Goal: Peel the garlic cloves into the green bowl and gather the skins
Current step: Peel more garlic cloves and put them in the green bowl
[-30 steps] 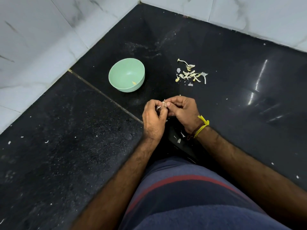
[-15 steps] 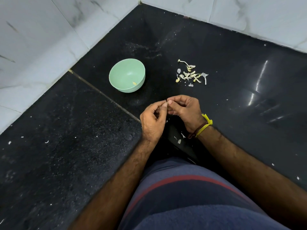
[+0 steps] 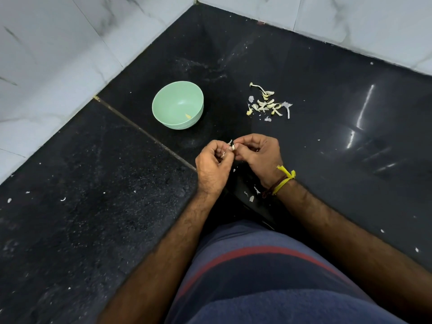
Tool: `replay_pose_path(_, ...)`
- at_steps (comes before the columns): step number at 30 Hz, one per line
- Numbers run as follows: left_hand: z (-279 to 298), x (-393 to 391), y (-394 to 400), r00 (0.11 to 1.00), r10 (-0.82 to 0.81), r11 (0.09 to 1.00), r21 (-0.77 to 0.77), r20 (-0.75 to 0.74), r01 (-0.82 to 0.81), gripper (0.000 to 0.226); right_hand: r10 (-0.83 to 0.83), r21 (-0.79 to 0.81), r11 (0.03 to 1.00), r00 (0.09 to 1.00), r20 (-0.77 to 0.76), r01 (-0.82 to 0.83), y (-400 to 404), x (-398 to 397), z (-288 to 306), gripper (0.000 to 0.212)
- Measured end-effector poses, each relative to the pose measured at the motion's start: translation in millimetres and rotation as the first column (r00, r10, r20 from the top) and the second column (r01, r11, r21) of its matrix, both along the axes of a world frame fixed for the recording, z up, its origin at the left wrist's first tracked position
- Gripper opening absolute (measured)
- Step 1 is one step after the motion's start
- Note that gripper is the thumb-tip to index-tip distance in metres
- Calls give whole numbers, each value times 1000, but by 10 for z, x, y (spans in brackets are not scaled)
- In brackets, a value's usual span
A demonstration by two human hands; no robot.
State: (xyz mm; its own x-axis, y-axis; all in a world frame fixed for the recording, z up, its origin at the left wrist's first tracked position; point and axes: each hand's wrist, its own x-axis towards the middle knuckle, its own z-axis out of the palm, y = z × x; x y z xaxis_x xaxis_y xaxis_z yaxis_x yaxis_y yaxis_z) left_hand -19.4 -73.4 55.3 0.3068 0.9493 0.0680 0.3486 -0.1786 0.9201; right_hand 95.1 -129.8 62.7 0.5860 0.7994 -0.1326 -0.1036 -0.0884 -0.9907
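Black stone counter [image 3: 327, 160] runs into a corner of white marble wall [image 3: 58, 54], and I work near the middle of it, close to my lap. My left hand [image 3: 211, 163] and right hand [image 3: 259, 153] meet fingertip to fingertip over the counter, both curled tight and pinching one small clove [image 3: 232, 146] between them; a scrap of white skin sticks up from it, so I judge it is only partly stripped.

Towards the back corner, left of my hands, the green bowl [image 3: 177, 105] stands upright. I can make out just one yellowish piece inside it, so little has gone in so far.

Right of the bowl, well apart from it, lies a loose pile of skins [image 3: 268, 104] and stalks, roughly gathered already. More flakes [image 3: 251, 195] lie under my wrists near the front edge, and stray specks dot the left part of the counter, so gathering is not finished. Whether unpeeled cloves remain elsewhere I cannot tell.
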Motion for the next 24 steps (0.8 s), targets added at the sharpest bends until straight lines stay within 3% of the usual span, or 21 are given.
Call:
replay_pose_path(9,-82,-8,44,995,102,990,-95,9,-101,5,-83,50,993,936,-343,106,-2,8,41,7)
replay_pose_path(14,-7,-28,-18,998,-54,997,55,27,53,16,-62,47,994,880,-470,95,21,10,32,14)
replay_pose_path(18,28,-41,10,997,-53,976,207,-47,61,11,-41,-4,999,866,-499,46,21,26,14,10)
replay_pose_path(24,53,-58,19,980,-77,961,250,-184,122,7,18,-41,998,905,-425,-39,-6,69,27,12)
